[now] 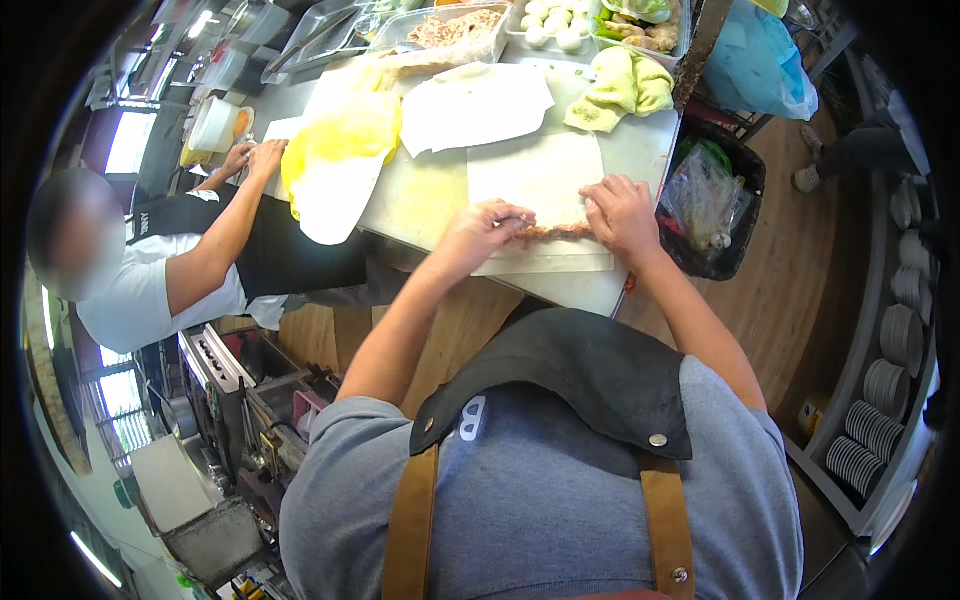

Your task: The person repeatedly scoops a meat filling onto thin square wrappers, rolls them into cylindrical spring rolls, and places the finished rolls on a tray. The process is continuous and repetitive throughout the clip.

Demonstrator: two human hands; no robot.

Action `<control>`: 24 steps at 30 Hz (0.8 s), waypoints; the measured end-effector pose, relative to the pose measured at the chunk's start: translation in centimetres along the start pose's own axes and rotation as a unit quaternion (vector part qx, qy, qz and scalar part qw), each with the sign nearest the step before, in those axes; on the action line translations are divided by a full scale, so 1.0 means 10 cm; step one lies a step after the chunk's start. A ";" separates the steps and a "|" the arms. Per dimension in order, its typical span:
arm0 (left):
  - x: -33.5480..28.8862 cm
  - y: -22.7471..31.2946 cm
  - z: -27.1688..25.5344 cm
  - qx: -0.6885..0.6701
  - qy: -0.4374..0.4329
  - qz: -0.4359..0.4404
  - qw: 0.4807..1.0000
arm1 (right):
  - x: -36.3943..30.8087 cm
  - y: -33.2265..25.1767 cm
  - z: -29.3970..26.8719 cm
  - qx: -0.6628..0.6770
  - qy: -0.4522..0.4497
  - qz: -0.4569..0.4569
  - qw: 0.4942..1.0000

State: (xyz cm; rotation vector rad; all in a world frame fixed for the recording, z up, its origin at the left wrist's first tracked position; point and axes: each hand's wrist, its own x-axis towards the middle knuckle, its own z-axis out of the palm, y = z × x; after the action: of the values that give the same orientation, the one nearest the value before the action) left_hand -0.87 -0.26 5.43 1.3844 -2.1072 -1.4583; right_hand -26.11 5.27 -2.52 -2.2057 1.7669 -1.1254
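Note:
A thin, pale wrapper sheet (pixel 535 175) lies on the worktop before me, with more pale sheet showing under its near edge. Across it runs a narrow reddish-brown strip of meat filling (pixel 560 233). At the strip's left end my left hand (pixel 485 235) is closed, its thumb and fingertips pinching the filling. My right hand (pixel 625 215) rests at the other end, fingers curled and pressed together against the filling; its fingertips are partly hidden. Beyond the sheet lies a white sheet stack (pixel 478 105), beside a yellow-and-white plastic bag or cloth (pixel 345 150).
A tub of minced filling (pixel 460 28), a tub of round white pieces (pixel 552 22) and a vegetable tub (pixel 640 25) line the back. A green cloth (pixel 622 90) lies at right. A black bin (pixel 715 200) stands beside the table. At left, a co-worker (pixel 200 250) works.

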 end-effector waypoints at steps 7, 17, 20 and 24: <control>-0.10 -0.21 0.15 0.305 0.092 0.185 0.930 | -0.02 0.02 0.03 -0.014 0.004 0.000 1.000; 0.08 -0.34 0.37 0.265 0.115 0.241 0.926 | -0.03 0.03 0.02 -0.022 -0.025 0.010 0.999; 0.14 -0.34 0.39 0.276 0.096 0.216 0.932 | -0.04 0.03 0.02 -0.028 -0.021 0.005 0.999; 0.14 -0.29 0.37 0.258 0.091 0.222 0.936 | -0.04 0.03 0.02 -0.032 -0.026 0.007 0.999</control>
State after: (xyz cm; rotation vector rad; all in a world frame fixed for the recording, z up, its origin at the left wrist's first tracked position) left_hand -2.35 0.69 0.86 1.0209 -2.5569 -0.6033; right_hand -26.25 5.39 -3.03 -2.2337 1.8191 -1.0141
